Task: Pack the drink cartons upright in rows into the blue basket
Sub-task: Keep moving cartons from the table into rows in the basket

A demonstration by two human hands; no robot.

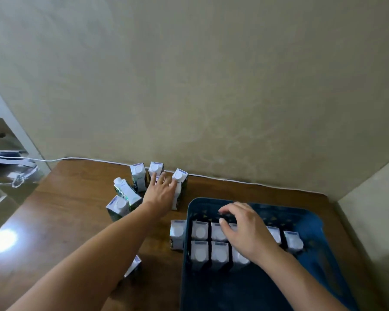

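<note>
Your left hand (pixel 161 190) reaches to the upper centre of the frame with its fingers spread loosely open, and its fingertips lie among the loose white drink cartons with round white caps (pixel 138 179) that stand at the back of the brown wooden table (pixel 61 209); whether it has closed on one of them you cannot tell from this view, since the fingers cover whatever lies under them. Your right hand (pixel 245 230) hovers lower right, half curled with nothing in its grasp, over the cartons already standing in the dark blue plastic basket (pixel 310 223); its fingertips seem to rest on or just above a carton top. Those packed cartons (pixel 199 231) stand upright in two rows at the left and middle of the basket, caps up. What matters for the next move: the loose cartons lie up and left of the basket, nearer your left hand, and most stand with their long axis vertical, though one at centre left (pixel 126 190) leans. Another white carton (pixel 177 234) stands just outside the basket's left wall, and one more (pixel 134 267) shows beside your left forearm. Free floor in the basket lies toward the right and along the near edge, so a lifted carton would probably travel down and right.
</note>
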